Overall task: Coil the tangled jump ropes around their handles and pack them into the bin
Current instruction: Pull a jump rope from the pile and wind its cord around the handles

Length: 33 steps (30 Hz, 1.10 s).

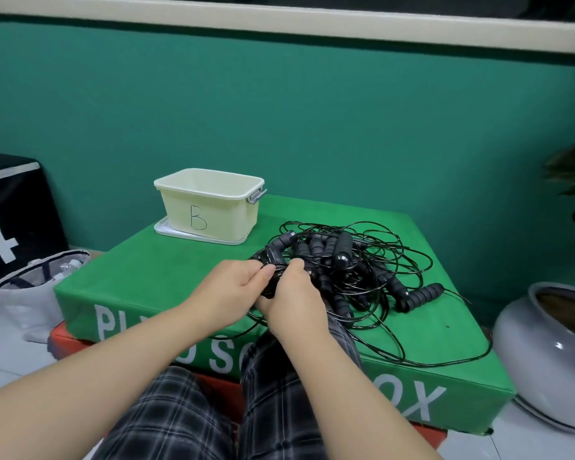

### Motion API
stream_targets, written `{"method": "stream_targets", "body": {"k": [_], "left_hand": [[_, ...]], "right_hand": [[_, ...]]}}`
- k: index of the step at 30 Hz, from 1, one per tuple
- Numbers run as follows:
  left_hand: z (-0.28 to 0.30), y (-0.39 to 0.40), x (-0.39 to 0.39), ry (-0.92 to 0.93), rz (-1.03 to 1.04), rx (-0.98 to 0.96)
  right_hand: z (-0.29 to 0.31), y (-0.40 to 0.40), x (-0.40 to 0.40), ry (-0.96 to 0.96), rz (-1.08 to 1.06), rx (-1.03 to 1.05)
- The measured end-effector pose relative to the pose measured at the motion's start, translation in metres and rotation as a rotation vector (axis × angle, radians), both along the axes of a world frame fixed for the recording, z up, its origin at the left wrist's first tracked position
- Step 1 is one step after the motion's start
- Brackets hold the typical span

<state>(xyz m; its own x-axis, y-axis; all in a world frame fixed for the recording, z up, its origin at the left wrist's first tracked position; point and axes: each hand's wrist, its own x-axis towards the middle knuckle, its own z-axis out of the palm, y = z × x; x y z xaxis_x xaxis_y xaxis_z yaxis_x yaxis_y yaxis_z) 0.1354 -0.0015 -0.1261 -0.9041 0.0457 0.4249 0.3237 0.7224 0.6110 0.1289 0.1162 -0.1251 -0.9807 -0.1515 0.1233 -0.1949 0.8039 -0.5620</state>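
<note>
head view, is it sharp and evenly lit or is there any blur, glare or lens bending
Head view: soft, even lighting with faint shadows; wide-angle bending curves the window ledge near the top; slight softness overall, the rope tangle and both hands, left hand and right hand, still readable; small glare spots on the grey pot.

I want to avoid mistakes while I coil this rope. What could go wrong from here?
1. The cord in both hands probably runs into the tangled pile; pulling may tighten knots or drag handles.
2. One loop hangs over the green box's edge and could snag.
</note>
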Motion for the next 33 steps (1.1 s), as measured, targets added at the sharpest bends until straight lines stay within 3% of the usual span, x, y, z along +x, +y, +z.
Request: {"method": "stream_targets", "body": {"k": [4,9,17,25,33], "left_hand": [[-0.006,-0.01,-0.002,0.02,0.044,0.04],[-0.013,-0.042,-0.016,-0.034,-0.052,0.479],[-0.045,-0.089,-0.068,-0.179,0.338,0.73],[-0.068,-0.151,-0.134,-0.354,0.462,0.967],[-0.073,-0.206,-0.212,-0.521,0.672,0.89]], "right_hand": [[0.01,-0.011,-0.01,-0.077,0.061,0.076],[0.008,-0.022,-0.025,0.051,0.207,0.094],[-0.006,-0.054,-0.082,0.169,0.258,0.129],[-0.035,-0.084,-0.151,0.132,0.245,0.093],[-0.072,-0.095,-0.197,0.155,0.223,0.137]]}}
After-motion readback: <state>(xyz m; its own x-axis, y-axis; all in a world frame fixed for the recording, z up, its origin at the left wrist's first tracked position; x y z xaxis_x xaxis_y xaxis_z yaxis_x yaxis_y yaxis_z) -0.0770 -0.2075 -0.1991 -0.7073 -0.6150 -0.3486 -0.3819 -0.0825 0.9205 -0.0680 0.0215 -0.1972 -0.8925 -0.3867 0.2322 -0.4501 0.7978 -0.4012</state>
